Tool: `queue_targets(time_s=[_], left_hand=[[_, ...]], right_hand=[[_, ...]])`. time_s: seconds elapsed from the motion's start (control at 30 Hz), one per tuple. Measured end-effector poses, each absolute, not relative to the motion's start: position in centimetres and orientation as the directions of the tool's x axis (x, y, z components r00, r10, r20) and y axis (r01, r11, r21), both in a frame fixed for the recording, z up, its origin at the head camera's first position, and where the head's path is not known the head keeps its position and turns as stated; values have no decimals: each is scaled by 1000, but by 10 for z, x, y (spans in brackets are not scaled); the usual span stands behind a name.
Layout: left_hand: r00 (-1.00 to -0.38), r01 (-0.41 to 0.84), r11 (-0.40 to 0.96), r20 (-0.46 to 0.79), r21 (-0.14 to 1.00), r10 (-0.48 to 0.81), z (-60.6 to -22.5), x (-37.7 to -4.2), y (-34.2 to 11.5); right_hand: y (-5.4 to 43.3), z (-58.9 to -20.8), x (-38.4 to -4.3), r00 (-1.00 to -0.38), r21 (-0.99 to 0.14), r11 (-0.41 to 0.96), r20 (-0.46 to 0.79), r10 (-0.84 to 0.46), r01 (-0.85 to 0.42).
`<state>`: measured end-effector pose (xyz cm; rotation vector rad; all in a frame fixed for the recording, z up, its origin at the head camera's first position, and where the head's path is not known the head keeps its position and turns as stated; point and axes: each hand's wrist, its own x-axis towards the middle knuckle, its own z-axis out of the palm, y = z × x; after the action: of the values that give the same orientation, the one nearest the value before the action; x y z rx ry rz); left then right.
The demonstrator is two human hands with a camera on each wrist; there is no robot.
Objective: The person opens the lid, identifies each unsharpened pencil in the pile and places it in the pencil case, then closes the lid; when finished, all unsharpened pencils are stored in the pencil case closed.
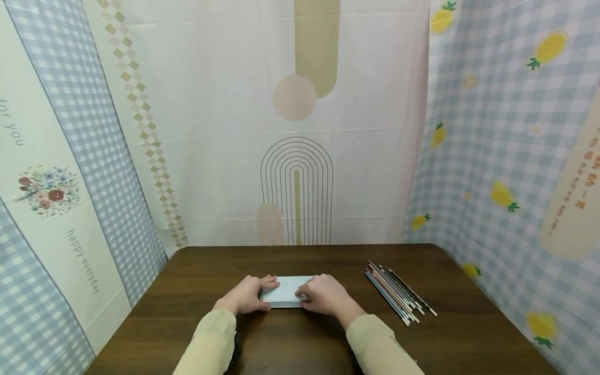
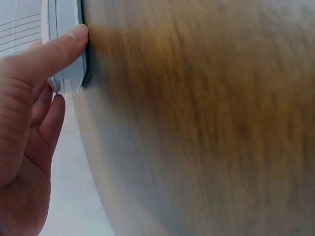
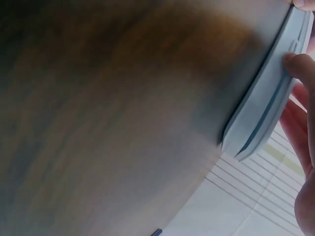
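Observation:
A flat, pale blue-white case point(image 1: 285, 287) with rounded corners lies on the wooden table in front of the person. Its long side, with a seam between lid and base, shows in the right wrist view point(image 3: 263, 93). The left hand point(image 1: 245, 295) grips the case's left end, thumb on the near side and fingers at the far side. At the right part of the case is the right hand point(image 1: 326, 295), its thumb point(image 3: 298, 64) against the seam by a small tab and its fingers bent behind the lid. The case looks closed; its contents are hidden.
To the right, a loose bundle of several pencils point(image 1: 396, 291) lies slanted on the table point(image 1: 300, 344), pale ends toward the person. Patterned cloth hangs point(image 1: 211, 130) behind the table and along both sides.

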<state>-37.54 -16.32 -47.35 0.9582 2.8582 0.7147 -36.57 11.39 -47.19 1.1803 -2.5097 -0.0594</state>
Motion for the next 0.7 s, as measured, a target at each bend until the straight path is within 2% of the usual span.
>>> queue_targets(time_s=[0.13,0.27,0.47,0.7], left_hand=[[-803,568,699,109,434,585,-475,-376,-164],[-801,571,700,108,428,588,-476,-377,-165],[-800,572,697,108,433,590,-475,-376,-165],[-797,577,691,115,435,593,-475,-374,-168]], right_hand=[[120,-471,-363,-634,44,674,301,-712,-737],[126,-472,-358,-670,-14,697,291,-683,-717],[136,-475,-353,-781,-93,788,245,-574,-609],[143,-479,-352,-870,-285,823,186,-456,-492]])
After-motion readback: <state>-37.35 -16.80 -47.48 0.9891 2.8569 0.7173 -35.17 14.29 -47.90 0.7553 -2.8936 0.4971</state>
